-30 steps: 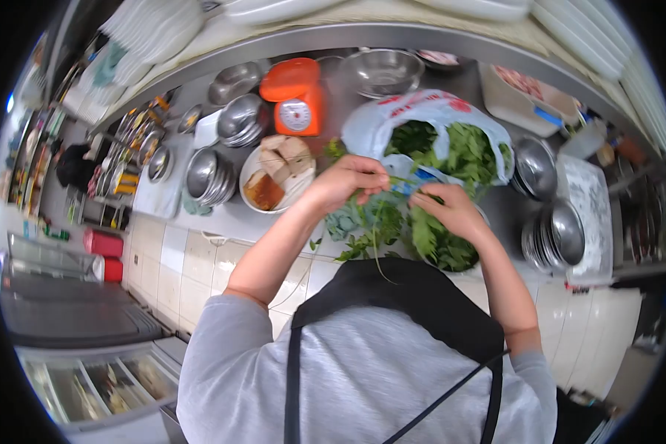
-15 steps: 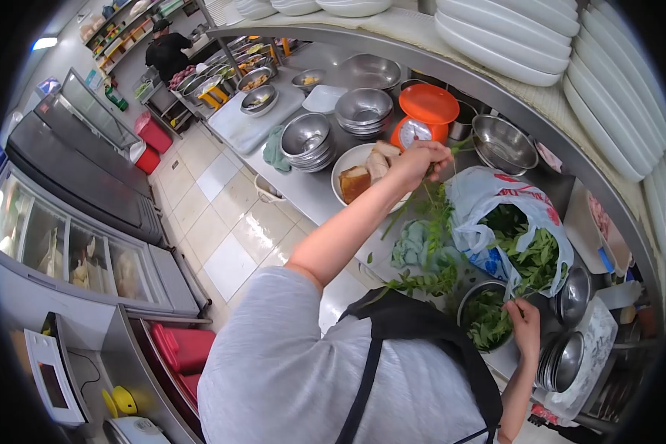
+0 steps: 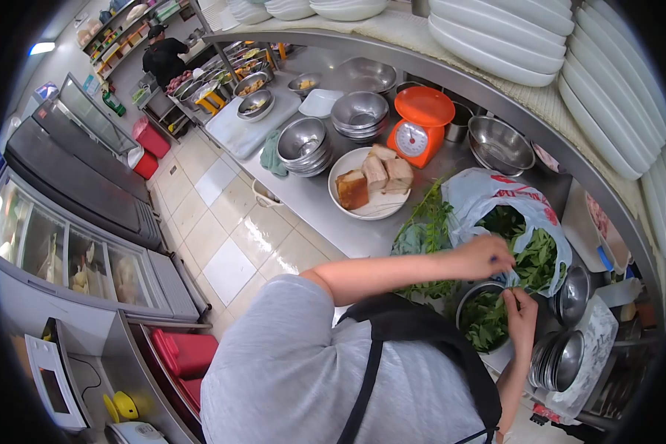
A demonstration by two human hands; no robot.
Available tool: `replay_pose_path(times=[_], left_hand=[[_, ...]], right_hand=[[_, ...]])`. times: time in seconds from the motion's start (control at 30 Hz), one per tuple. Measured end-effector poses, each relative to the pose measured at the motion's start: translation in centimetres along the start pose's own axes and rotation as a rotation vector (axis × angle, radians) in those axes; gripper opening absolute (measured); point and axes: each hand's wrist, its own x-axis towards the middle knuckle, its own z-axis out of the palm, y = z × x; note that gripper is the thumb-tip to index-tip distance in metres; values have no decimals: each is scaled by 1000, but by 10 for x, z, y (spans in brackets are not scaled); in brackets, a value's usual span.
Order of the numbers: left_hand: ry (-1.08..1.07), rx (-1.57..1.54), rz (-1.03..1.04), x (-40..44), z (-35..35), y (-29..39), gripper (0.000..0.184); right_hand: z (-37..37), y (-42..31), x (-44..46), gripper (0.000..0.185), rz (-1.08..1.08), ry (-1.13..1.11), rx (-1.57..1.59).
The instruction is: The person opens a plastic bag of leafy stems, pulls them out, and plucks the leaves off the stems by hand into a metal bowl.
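Observation:
My left hand (image 3: 485, 256) is in front of the plastic bag (image 3: 466, 194), its fingers bent and close together. What they hold, if anything, is hidden. Just below it, my right hand (image 3: 522, 307) pinches leafy greens at the rim of a metal pot (image 3: 462, 296). Picked green leaves (image 3: 485, 325) lie inside this pot. More leafy greens (image 3: 540, 259) show through the mouth of the bag. Left of the bag, long green stems (image 3: 431, 214) lie over a greenish cloth (image 3: 413, 238), partly covered by my left forearm.
A white plate (image 3: 381, 206) holds meat chunks (image 3: 375, 174). An orange scale (image 3: 422, 126) stands behind it, beside stacked steel bowls (image 3: 303, 144). A shelf with white dishes (image 3: 496, 37) overhangs the counter. A co-worker (image 3: 163, 58) stands far off at the upper left.
My left hand has come down and right, from above the meat plate to the bag, near my right hand. The stems it held now lie on the counter. My right hand has barely moved.

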Motion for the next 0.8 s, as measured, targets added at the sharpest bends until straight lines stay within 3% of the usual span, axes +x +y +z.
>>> replay_pose_path(times=[0.03, 0.17, 0.23, 0.57, 0.8], left_hand=[[-86, -136, -65, -2, 6, 10, 13], [-75, -205, -66, -7, 13, 5, 12], [-31, -295, -205, -7, 6, 18, 11], [-65, -105, -85, -10, 18, 8, 9], [-13, -274, -315, 2, -18, 18, 9]], right_hand=[[3, -3, 2, 19, -18, -10, -11], [3, -16, 1, 21, 3, 6, 14], [3, -9, 0, 20, -14, 0, -1], [6, -11, -6, 23, -55, -76, -69], [3, -22, -5, 24, -22, -13, -24]])
